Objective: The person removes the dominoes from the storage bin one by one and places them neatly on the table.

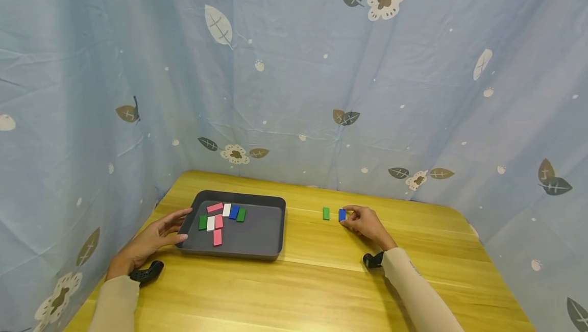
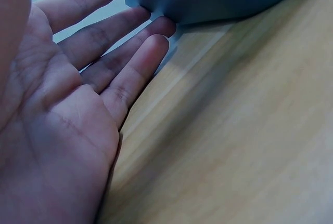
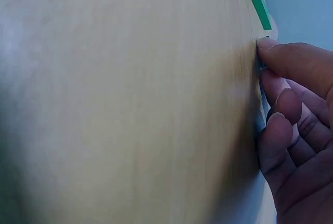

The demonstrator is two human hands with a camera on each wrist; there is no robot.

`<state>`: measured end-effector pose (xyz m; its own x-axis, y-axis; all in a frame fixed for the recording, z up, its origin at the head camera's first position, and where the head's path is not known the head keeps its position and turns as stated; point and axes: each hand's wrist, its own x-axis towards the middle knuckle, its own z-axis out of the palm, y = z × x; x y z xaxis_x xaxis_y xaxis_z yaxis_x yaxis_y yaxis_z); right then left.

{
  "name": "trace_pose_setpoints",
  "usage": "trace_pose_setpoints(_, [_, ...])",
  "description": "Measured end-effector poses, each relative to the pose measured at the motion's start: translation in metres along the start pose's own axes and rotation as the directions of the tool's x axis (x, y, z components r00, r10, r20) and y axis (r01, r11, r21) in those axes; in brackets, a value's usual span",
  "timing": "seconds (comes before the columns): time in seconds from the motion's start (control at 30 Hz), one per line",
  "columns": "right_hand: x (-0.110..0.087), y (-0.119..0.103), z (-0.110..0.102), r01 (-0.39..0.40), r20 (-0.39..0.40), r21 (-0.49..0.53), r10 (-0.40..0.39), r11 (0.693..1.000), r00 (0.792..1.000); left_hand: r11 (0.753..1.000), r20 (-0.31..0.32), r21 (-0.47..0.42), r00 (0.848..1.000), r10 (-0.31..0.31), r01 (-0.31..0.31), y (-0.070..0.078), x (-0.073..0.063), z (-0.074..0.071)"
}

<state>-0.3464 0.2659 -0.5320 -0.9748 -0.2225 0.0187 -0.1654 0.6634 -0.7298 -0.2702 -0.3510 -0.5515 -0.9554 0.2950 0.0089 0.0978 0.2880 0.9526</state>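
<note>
Blue curtain [image 1: 294, 67] backs wooden table [image 1: 257, 291]; relaxed left hand [image 1: 153, 237] touches tray [image 1: 259, 232], right hand [image 1: 367, 225] pinches blue block [image 1: 342, 215]

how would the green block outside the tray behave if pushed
The green block lies flat with straight sides, so it would probably slide rather than roll. It's small compared with the right hand, so likely light. Its crisp edges suggest it's stiff.

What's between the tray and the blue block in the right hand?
A single green block, on the table, nearer the blue block than the tray, with bare tabletop either side. Head view shows it.
</note>
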Motion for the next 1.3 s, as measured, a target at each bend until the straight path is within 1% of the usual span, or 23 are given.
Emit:
trace_pose_setpoints(0.2, [0.0, 0.0, 0.0, -0.012, 0.018, 0.017, 0.012, 1.0, 1.0, 1.0, 0.009, -0.001, 1.0, 0.004, -0.004, -0.003, 0.0, -0.001])
trace_pose_setpoints(0.33, [0.0, -0.002, -0.003, -0.013, 0.036, 0.037, 0.012, 0.999, 0.999, 1.0, 0.003, 0.001, 1.0, 0.003, -0.003, -0.001, 0.001, -0.001])
trace_pose_setpoints(0.5, [0.001, -0.004, -0.01, -0.006, 0.074, 0.076, 0.0, 0.997, 0.997, 1.0, 0.0, -0.003, 1.0, -0.003, 0.003, 0.002, 0.0, -0.001])
trace_pose_setpoints(0.6, [0.002, -0.006, -0.015, -0.002, 0.065, 0.103, -0.005, 0.995, 0.998, 1.0, 0.015, -0.01, 1.0, 0.007, -0.007, 0.002, 0.001, 0.0])
trace_pose_setpoints(0.73, [0.004, -0.016, -0.016, 0.011, 0.041, 0.11, -0.015, 0.994, 0.999, 1.0, 0.021, -0.017, 1.0, 0.006, -0.006, 0.001, 0.001, -0.001])
trace_pose_setpoints(0.93, [0.006, -0.034, -0.01, 0.031, 0.049, 0.116, -0.037, 0.993, 0.998, 1.0, 0.029, -0.02, 0.999, 0.016, -0.016, -0.002, 0.0, -0.003])
trace_pose_setpoints(1.1, [0.011, -0.049, -0.003, 0.065, 0.05, 0.114, -0.071, 0.991, 0.996, 0.999, 0.022, -0.022, 0.999, 0.023, -0.023, -0.002, 0.001, -0.003])
trace_pose_setpoints(1.3, [0.016, -0.068, 0.008, 0.125, 0.067, 0.155, -0.136, 0.98, 0.988, 1.0, 0.016, -0.017, 1.0, 0.012, -0.012, -0.003, 0.0, -0.002])
